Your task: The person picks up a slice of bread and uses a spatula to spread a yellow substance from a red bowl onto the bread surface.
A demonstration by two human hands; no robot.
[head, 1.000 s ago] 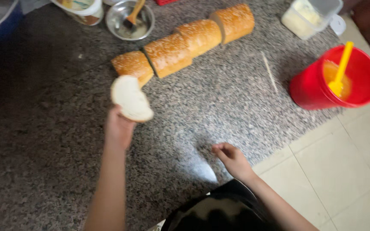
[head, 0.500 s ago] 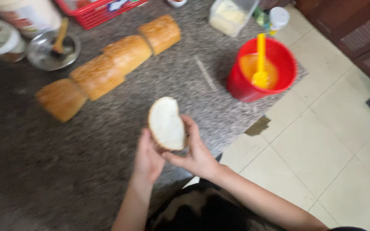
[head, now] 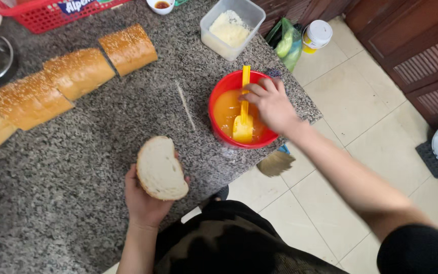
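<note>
Speckled grey granite counter (head: 67, 193) over pale floor tiles, its corner ending just right of the red plastic bowl of orange liquid (head: 222, 101). Left hand (head: 145, 198) cups the round white bread slice (head: 160, 167) from below, fingers curled on the crust, held above the counter's near edge. Judgement: slice is light, soft, crushable — support at the crust, don't pinch the crumb. Right hand (head: 269, 104) is closed around the yellow spatula (head: 243, 116) handle inside the bowl. Bowl sits close to the corner — tipping risk. Open granite lies between slice and bowl; cut sesame loaf pieces (head: 77, 71) are well apart, upper left.
</note>
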